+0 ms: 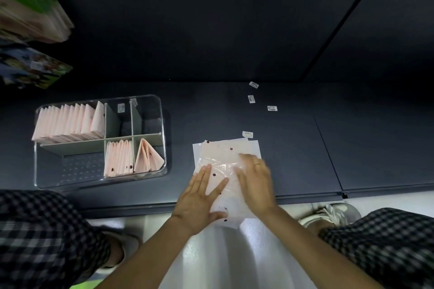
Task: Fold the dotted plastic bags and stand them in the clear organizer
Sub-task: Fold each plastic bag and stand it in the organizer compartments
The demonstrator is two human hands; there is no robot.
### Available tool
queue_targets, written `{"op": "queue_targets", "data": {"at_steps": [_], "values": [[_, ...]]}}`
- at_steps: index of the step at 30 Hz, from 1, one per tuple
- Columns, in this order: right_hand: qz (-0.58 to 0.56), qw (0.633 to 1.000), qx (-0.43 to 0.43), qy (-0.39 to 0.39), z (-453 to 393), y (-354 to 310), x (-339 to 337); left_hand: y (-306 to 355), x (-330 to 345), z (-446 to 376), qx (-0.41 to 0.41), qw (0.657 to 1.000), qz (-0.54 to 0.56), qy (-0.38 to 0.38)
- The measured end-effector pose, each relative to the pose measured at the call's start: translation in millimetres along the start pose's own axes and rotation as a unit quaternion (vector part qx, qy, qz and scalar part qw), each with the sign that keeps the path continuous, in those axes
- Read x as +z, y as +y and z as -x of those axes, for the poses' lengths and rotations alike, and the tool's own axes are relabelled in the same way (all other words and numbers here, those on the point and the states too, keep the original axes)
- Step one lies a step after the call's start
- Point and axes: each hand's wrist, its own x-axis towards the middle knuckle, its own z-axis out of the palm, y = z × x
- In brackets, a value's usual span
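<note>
Dotted bag: a pale pink plastic bag with dark dots is lying flat at the near edge of the dark shelf, its near end hanging just past the edge; it is sitting on a small stack of similar bags.
Left hand: the left hand is pressing on the near left part of the bag, palm down, fingers straight and spread.
Right hand: the right hand is lying flat on the bag's right side, fingers straight and together, gripping nothing; it is looking slightly blurred.
Clear organizer: the clear organizer is standing on the shelf, well apart to the left of the bag.
Folded bags: a long row of folded bags is standing in the far left compartment; more folded bags are filling the near middle compartment, and a few are leaning in the near right one.
Labels: small white stickers are lying scattered on the shelf beyond the stack.
Person: checked trousers are showing at both near corners.
</note>
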Motion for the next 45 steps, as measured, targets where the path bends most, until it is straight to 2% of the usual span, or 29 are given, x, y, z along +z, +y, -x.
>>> {"op": "queue_targets", "data": {"at_steps": [1, 3, 5, 9, 13, 17, 23, 26, 30, 33, 35, 36, 38, 39, 40, 42, 45], "values": [[-0.027, 0.995, -0.064, -0.068, 7, -7, 6, 0, 0, 0, 0.002, 1.0, 0.002, -0.003], [-0.008, 0.969, -0.166, -0.184, 16, -14, 21, 0, 0, 0, 0.003, 1.0, 0.014, -0.009], [0.036, 0.96, -0.183, -0.21, 18, -8, 33, -1, 0, -1, 0.001, 1.0, 0.018, -0.012], [0.085, 0.969, -0.092, -0.212, 13, 27, 27, -3, 1, 0, 0.0, 1.0, 0.012, -0.016], [0.111, 0.97, -0.077, -0.202, 10, 51, 9, -4, -1, 0, -0.006, 1.0, 0.021, -0.01], [0.085, 0.981, -0.048, -0.166, 2, 51, -4, -2, -5, 0, -0.014, 0.999, 0.041, -0.005], [0.197, 0.951, -0.183, -0.155, -17, 54, -19, 7, -17, -3, -0.047, 0.998, 0.041, -0.008], [0.209, 0.946, -0.203, -0.143, -33, 47, -28, 13, -28, -12, -0.081, 0.996, 0.018, -0.011], [0.04, 0.981, -0.15, -0.12, -51, 26, -49, 16, -53, -27, -0.113, 0.993, 0.021, 0.03], [-0.077, 0.985, -0.107, -0.11, -61, 4, -67, 11, -74, -34, -0.138, 0.982, 0.113, 0.061], [-0.188, 0.979, -0.047, -0.065, -61, -11, -77, 8, -87, -32, -0.157, 0.947, 0.274, 0.061], [-0.254, 0.966, -0.002, -0.036, -59, -17, -81, 8, -94, -30, -0.165, 0.906, 0.386, 0.054], [-0.353, 0.932, 0.083, -0.015, -53, -26, -87, 7, -108, -23, -0.191, 0.786, 0.587, 0.035], [-0.37, 0.922, 0.112, -0.034, -47, -29, -89, 8, -115, -19, -0.207, 0.73, 0.651, 0.014], [-0.377, 0.915, 0.13, -0.065, -41, -32, -90, 9, -120, -15, -0.218, 0.689, 0.691, -0.005], [-0.4, 0.897, 0.148, -0.116, -28, -40, -89, 11, -126, -8, -0.222, 0.647, 0.729, -0.022], [-0.442, 0.873, 0.157, -0.134, -13, -53, -90, 14, -131, 4, -0.211, 0.614, 0.76, -0.028]]}}
